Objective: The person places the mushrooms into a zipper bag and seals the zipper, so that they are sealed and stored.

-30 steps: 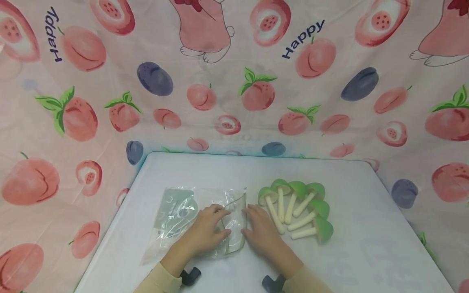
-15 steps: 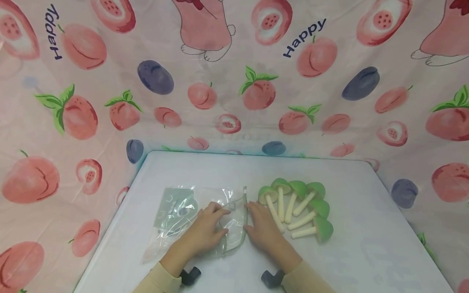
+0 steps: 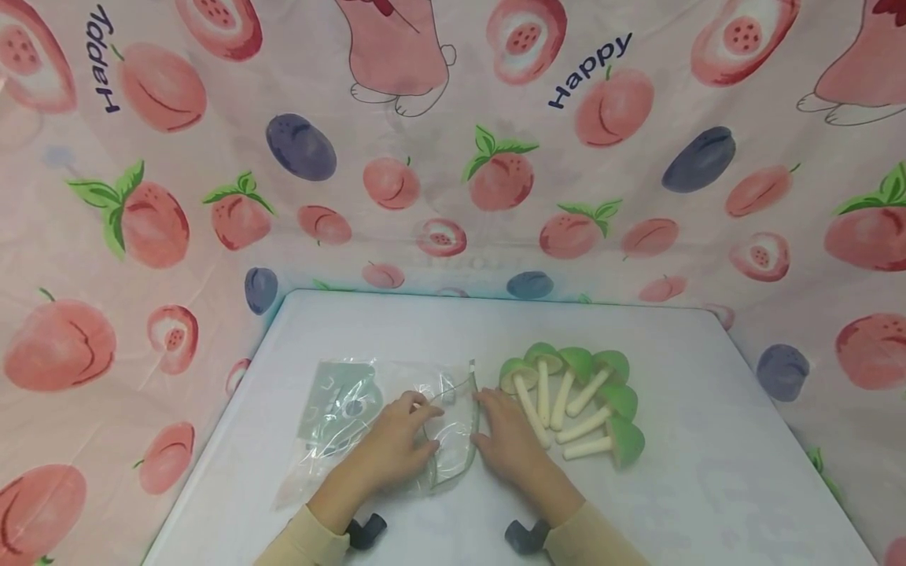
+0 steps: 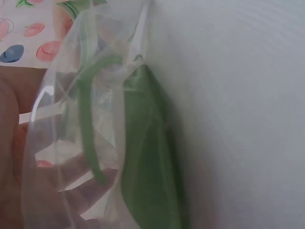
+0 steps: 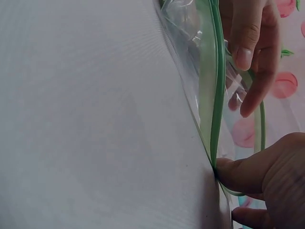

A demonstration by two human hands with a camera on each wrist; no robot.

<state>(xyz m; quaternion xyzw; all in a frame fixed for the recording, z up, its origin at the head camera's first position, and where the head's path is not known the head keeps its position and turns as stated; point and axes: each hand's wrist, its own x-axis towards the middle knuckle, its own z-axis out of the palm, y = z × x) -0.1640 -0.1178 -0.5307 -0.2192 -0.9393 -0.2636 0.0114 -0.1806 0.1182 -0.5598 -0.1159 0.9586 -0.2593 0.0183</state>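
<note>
A clear plastic zip bag with a green-edged mouth lies on the white table, its mouth gaping to the right. My left hand rests over the bag's middle, with thumb and fingers apart near the mouth. The right hand touches the outer rim, its thumb against the green zip strip and its fingers spread. Through the film in the left wrist view, a green panel shows. Several toy mushrooms with green caps and cream stems lie fanned out to the right.
A pale green printed panel shows on the bag's left part. The white table ends at a fruit-patterned cloth that rises behind and at both sides. Black wrist devices sit at both cuffs.
The bag's mouth gapes slightly wider. My left hand has shifted a little to the left, while the right hand stays at the rim. The mushrooms have not moved.
</note>
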